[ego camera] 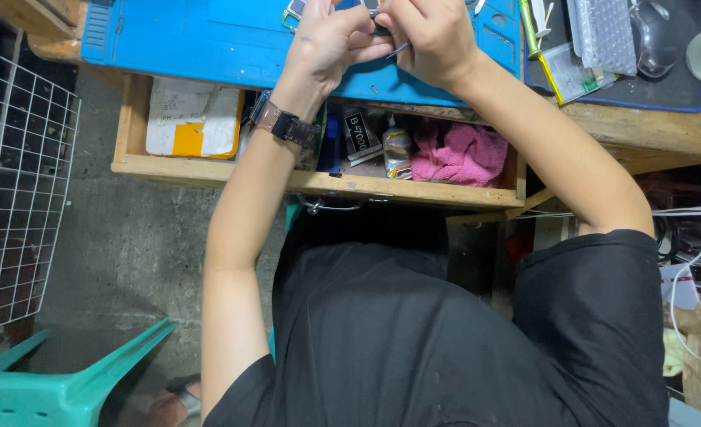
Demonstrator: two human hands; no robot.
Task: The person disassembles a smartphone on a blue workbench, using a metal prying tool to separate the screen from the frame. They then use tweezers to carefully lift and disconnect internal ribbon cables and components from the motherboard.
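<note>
Pinching a small dark part (380, 30), both hands (382, 35) meet, half hidden at the top edge.

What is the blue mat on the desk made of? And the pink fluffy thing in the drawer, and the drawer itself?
The blue mat looks like soft rubber or silicone: matte, with moulded ridges and little trays. The pink thing looks like terry cloth, fuzzy and crumpled like a towel. The drawer looks like bare, unpainted wood, pale with visible grain and rough edges.
</note>
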